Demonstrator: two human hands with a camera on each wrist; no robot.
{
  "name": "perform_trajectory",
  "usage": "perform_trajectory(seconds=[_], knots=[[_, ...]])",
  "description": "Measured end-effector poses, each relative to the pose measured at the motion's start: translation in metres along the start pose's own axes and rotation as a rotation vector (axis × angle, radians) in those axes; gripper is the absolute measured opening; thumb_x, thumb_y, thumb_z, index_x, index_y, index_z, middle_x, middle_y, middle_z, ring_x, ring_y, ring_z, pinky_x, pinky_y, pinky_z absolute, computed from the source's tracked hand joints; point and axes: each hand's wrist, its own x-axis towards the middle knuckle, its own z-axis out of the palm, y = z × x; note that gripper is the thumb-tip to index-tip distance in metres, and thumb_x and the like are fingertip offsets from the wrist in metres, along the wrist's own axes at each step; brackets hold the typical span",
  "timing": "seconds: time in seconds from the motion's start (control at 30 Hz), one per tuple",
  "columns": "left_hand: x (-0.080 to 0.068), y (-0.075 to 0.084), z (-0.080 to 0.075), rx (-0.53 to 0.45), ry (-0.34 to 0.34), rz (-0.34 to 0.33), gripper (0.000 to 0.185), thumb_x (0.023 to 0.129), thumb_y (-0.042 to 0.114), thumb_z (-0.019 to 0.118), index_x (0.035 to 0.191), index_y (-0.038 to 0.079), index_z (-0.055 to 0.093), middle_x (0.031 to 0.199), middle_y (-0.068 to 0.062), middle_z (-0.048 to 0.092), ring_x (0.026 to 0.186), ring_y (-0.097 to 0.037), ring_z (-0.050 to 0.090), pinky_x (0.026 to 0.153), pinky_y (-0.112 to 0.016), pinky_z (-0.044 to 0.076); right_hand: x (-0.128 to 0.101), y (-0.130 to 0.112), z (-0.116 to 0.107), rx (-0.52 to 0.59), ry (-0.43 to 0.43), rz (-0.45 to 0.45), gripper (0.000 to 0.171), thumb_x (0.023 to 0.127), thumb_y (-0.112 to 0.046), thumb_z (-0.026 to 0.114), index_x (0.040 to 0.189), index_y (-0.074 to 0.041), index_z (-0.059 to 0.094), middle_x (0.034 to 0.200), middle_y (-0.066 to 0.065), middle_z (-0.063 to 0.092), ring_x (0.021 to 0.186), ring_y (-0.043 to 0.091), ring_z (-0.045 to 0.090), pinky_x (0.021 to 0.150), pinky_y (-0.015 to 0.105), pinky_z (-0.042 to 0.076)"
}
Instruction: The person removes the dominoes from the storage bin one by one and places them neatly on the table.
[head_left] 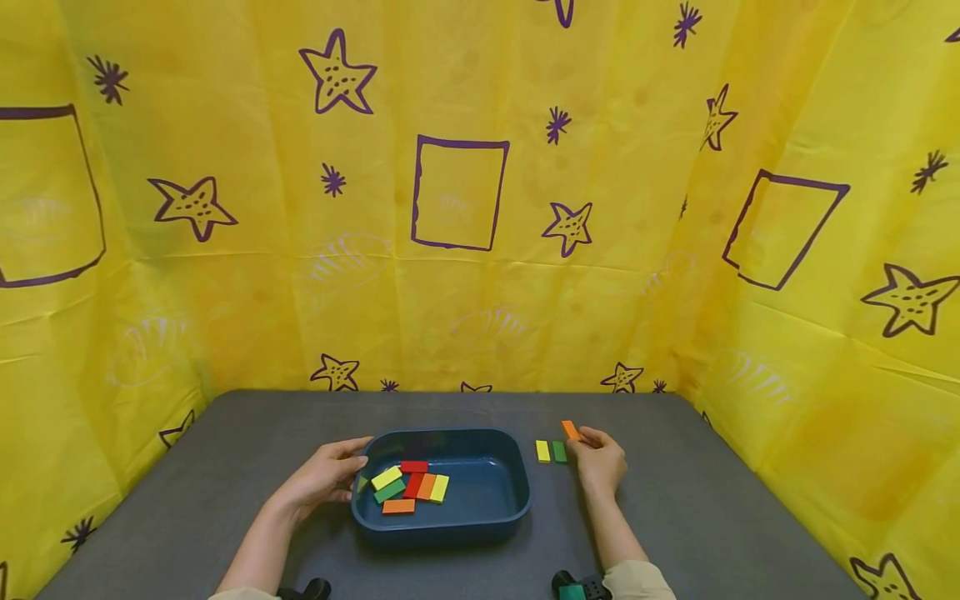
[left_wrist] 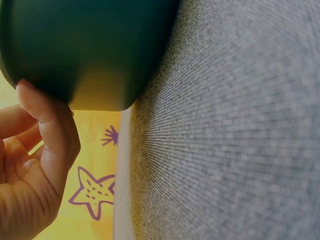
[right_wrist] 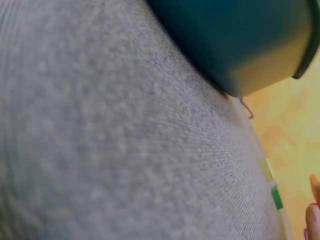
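Note:
A dark blue plastic tub [head_left: 480,487] stands mid-table with several red, orange, yellow and green flat blocks lying loose in its left half. At its left end my left hand [head_left: 326,475] holds the rim; in the left wrist view a fingertip of that hand [left_wrist: 35,165] touches the tub's wall. To the right of the tub, my right hand [head_left: 600,462] pinches an orange block [head_left: 571,430] between thumb and fingers. Beside it on the table, a yellow block [head_left: 542,452] and a green block [head_left: 559,452] lie side by side. Only fingertips of the right hand [right_wrist: 313,220] show in the right wrist view.
The grey table [head_left: 720,508] reaches back to a yellow curtain [head_left: 465,325] printed with purple stars and squares, which also hangs on both sides. Black devices show near both wrists at the table's front edge, one by the right sleeve [head_left: 637,581].

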Motion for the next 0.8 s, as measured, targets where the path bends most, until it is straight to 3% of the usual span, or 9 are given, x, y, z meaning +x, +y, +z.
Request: perform_trajectory(seconds=[0.2, 0.4, 0.57, 0.8], knots=[[0.000, 0.002, 0.001, 0.004, 0.003, -0.006, 0.056, 0.102, 0.015, 0.048, 0.152, -0.003, 0.030, 0.114, -0.017, 0.058, 0.076, -0.018, 0.056, 0.063, -0.026, 0.052, 0.000, 0.006, -0.005, -0.038, 0.011, 0.004, 0.030, 0.077, -0.005, 0.079, 0.105, 0.002, 0.075, 0.104, 0.023, 0.074, 0.096, 0.036, 0.070, 0.064, 0.013, 0.045], [-0.001, 0.001, 0.000, -0.006, -0.009, 0.011, 0.056, 0.102, 0.013, 0.047, 0.152, -0.004, 0.029, 0.111, -0.016, 0.060, 0.073, -0.017, 0.057, 0.061, -0.025, 0.052, 0.001, 0.010, -0.007, -0.067, -0.006, 0.006, 0.031, 0.078, -0.005, 0.078, 0.107, 0.003, 0.074, 0.105, 0.023, 0.074, 0.099, 0.038, 0.069, 0.074, 0.027, 0.054], [0.000, -0.001, 0.000, -0.008, -0.012, 0.019, 0.057, 0.102, 0.014, 0.047, 0.152, -0.005, 0.028, 0.106, -0.015, 0.061, 0.072, -0.016, 0.056, 0.061, -0.025, 0.052, 0.001, 0.013, -0.008, -0.087, -0.003, 0.014, 0.030, 0.076, -0.004, 0.078, 0.105, 0.003, 0.074, 0.103, 0.023, 0.074, 0.098, 0.038, 0.069, 0.074, 0.030, 0.053], [0.000, -0.001, 0.000, -0.005, -0.010, 0.021, 0.057, 0.102, 0.014, 0.047, 0.152, -0.005, 0.029, 0.102, -0.013, 0.061, 0.071, -0.016, 0.056, 0.060, -0.025, 0.051, 0.002, 0.016, -0.008, -0.125, -0.015, 0.007, 0.030, 0.075, -0.004, 0.078, 0.104, 0.003, 0.074, 0.099, 0.022, 0.075, 0.097, 0.039, 0.068, 0.087, 0.045, 0.052]])
